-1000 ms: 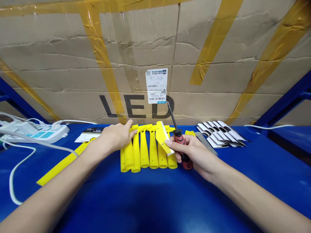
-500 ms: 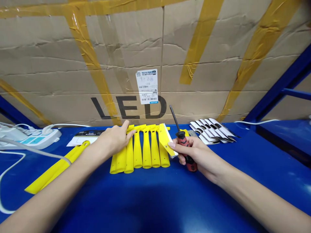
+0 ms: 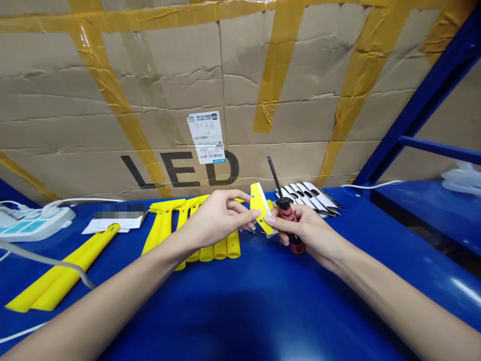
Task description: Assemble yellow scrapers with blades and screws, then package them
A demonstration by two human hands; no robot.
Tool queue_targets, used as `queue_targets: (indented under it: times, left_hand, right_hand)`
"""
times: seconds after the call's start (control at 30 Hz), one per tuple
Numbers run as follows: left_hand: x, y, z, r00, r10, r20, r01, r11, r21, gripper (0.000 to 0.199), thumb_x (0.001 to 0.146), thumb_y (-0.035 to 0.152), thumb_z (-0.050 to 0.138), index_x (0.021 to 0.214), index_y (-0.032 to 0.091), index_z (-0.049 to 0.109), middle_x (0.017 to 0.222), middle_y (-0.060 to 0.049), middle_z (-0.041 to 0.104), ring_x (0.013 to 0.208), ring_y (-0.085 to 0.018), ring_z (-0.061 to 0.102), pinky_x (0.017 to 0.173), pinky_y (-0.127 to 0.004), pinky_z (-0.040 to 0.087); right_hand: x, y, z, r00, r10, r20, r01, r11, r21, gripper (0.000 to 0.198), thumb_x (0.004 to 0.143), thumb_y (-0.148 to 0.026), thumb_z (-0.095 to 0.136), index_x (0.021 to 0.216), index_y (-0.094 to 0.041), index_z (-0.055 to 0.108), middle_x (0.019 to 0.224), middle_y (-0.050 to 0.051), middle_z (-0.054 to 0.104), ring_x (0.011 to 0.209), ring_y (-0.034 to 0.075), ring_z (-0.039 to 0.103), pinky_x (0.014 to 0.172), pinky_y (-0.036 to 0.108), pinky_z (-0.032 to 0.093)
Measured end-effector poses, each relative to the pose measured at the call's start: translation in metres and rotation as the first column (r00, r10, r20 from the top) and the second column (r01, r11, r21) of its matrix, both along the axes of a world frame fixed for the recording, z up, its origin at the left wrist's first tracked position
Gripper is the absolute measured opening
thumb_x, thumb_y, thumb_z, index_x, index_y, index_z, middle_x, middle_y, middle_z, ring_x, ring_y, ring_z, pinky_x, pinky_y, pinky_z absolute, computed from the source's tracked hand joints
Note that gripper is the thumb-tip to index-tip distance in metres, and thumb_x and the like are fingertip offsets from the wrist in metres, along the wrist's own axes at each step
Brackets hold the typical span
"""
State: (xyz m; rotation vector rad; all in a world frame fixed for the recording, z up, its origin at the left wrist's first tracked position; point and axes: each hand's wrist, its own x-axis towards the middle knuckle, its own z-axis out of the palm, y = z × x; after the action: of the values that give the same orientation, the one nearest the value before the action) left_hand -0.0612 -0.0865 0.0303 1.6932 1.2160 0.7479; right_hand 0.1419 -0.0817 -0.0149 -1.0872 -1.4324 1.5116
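Observation:
Between my hands is a yellow scraper head [image 3: 258, 200] with small holes and a white strip along its right edge. My left hand [image 3: 225, 213] pinches its left side with thumb and fingers. My right hand [image 3: 306, 225] holds its lower right edge by the thumb while wrapped around a red-and-black screwdriver [image 3: 288, 215]. The screwdriver's shaft points up, away from the scraper head. Beneath and behind my left hand, several yellow scraper handles [image 3: 161, 228] lie in a row on the blue table, partly hidden. Small metal screws [image 3: 252, 228] show behind the scraper head.
Several white folded sleeves [image 3: 310, 195] lie fanned at the back right. At left are two yellow handles [image 3: 71, 271], a white card [image 3: 108, 224], a power strip [image 3: 41, 223] and a white cable [image 3: 48, 258]. A taped cardboard box [image 3: 169, 100] stands behind; blue frame bars [image 3: 421, 105] rise at right.
My left hand has left the row of handles and moved right to the scraper head, which my right hand still holds with the screwdriver. The view has turned slightly to the right.

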Motion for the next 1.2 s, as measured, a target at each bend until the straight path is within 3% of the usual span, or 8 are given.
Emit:
queue_targets:
  times: [0.1, 0.2, 0.37, 0.53, 0.63, 0.87, 1.03, 1.2]
  left_hand:
    - [0.019, 0.010, -0.002, 0.994, 0.040, 0.101, -0.032, 0.997, -0.074, 0.017, 0.082, 0.023, 0.075, 0.094, 0.013, 0.067, 0.074, -0.006, 0.077, 0.075, -0.019, 0.074, 0.078, -0.033, 0.059]
    - [0.029, 0.022, 0.002, 0.991, 0.064, 0.114, -0.053, 0.994, -0.095, 0.009, 0.084, 0.019, 0.073, 0.088, 0.013, 0.068, 0.073, -0.006, 0.076, 0.073, -0.016, 0.073, 0.080, -0.033, 0.060]
    - [0.041, 0.045, 0.008, 0.997, 0.031, -0.071, -0.036, 0.997, -0.069, 0.010, 0.090, 0.019, 0.066, 0.088, 0.011, 0.071, 0.080, -0.009, 0.078, 0.077, -0.015, 0.074, 0.084, -0.034, 0.060]
    - [0.066, 0.069, 0.000, 0.982, -0.017, -0.186, 0.011, 0.999, -0.037, 0.018, 0.092, 0.022, 0.059, 0.084, 0.012, 0.071, 0.083, -0.012, 0.079, 0.075, -0.016, 0.074, 0.082, -0.036, 0.061]
    - [0.077, 0.081, -0.008, 0.965, -0.041, -0.260, 0.033, 0.999, -0.036, 0.014, 0.087, 0.019, 0.060, 0.080, 0.013, 0.071, 0.083, -0.011, 0.079, 0.074, -0.016, 0.074, 0.079, -0.034, 0.061]
    - [0.078, 0.093, -0.020, 0.861, 0.026, -0.508, 0.028, 0.995, 0.098, 0.010, 0.068, 0.015, 0.067, 0.076, 0.012, 0.072, 0.061, -0.007, 0.071, 0.064, -0.020, 0.070, 0.064, -0.030, 0.055]
    - [0.074, 0.090, -0.028, 0.818, 0.044, -0.573, 0.083, 0.978, 0.193, 0.032, 0.070, 0.021, 0.067, 0.101, 0.013, 0.067, 0.064, -0.003, 0.070, 0.057, -0.017, 0.063, 0.058, -0.029, 0.048]
    - [0.073, 0.086, -0.027, 0.798, 0.005, -0.603, 0.196, 0.943, 0.268, 0.025, 0.073, 0.029, 0.067, 0.095, 0.017, 0.071, 0.068, -0.002, 0.067, 0.062, -0.017, 0.060, 0.062, -0.030, 0.044]
  right_hand:
    - [0.011, 0.002, 0.002, 1.000, -0.027, 0.007, 0.027, 1.000, 0.008, 0.036, 0.070, -0.048, 0.083, 0.072, -0.019, 0.062, 0.048, -0.004, 0.055, 0.047, 0.009, 0.045, 0.052, 0.026, 0.033]
    - [0.026, 0.007, 0.005, 0.987, -0.153, 0.047, 0.152, 0.988, 0.036, 0.038, 0.067, -0.050, 0.084, 0.070, -0.019, 0.061, 0.047, -0.003, 0.055, 0.045, 0.011, 0.046, 0.049, 0.027, 0.033]
    - [0.057, 0.020, 0.011, 0.860, -0.435, 0.266, 0.400, 0.899, 0.176, 0.036, 0.066, -0.047, 0.085, 0.073, -0.020, 0.064, 0.045, -0.004, 0.054, 0.039, 0.010, 0.040, 0.043, 0.027, 0.026]
    - [0.075, 0.029, 0.010, 0.714, -0.509, 0.481, 0.366, 0.857, 0.364, 0.028, 0.062, -0.036, 0.088, 0.063, -0.020, 0.065, 0.050, 0.000, 0.060, 0.048, 0.015, 0.051, 0.051, 0.030, 0.035]
    - [0.075, 0.030, 0.008, 0.649, -0.505, 0.569, 0.306, 0.858, 0.413, 0.027, 0.064, -0.035, 0.086, 0.059, -0.020, 0.064, 0.052, 0.001, 0.061, 0.052, 0.017, 0.053, 0.055, 0.031, 0.037]
    - [0.061, 0.030, -0.007, 0.617, -0.480, 0.624, 0.249, 0.871, 0.424, 0.027, 0.071, -0.031, 0.078, 0.059, -0.020, 0.057, 0.054, -0.002, 0.060, 0.055, 0.014, 0.052, 0.057, 0.027, 0.037]
    - [0.053, 0.029, -0.017, 0.574, -0.504, 0.646, 0.223, 0.855, 0.469, 0.031, 0.074, -0.030, 0.074, 0.058, -0.021, 0.048, 0.055, -0.003, 0.055, 0.054, 0.013, 0.043, 0.053, 0.026, 0.031]
    - [0.050, 0.029, -0.023, 0.544, -0.514, 0.663, 0.183, 0.844, 0.504, 0.038, 0.074, -0.029, 0.071, 0.056, -0.022, 0.039, 0.052, -0.004, 0.046, 0.053, 0.012, 0.033, 0.053, 0.028, 0.025]
